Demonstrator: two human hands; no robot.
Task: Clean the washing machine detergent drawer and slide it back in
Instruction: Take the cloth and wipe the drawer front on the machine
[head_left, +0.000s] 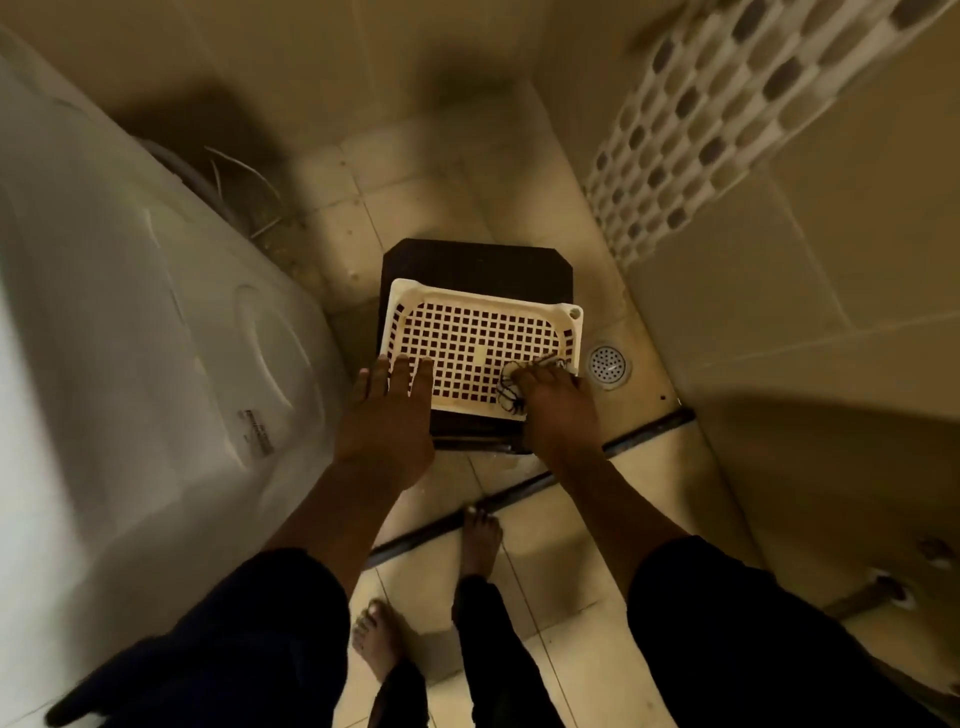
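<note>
Both hands reach the cream basket (480, 345) on the dark stool (475, 265): left hand (384, 421) flat and open, right hand (553, 405) gripping its corner, probably to move it (no detergent drawer visible); washing machine (130, 322) left of it.
</note>
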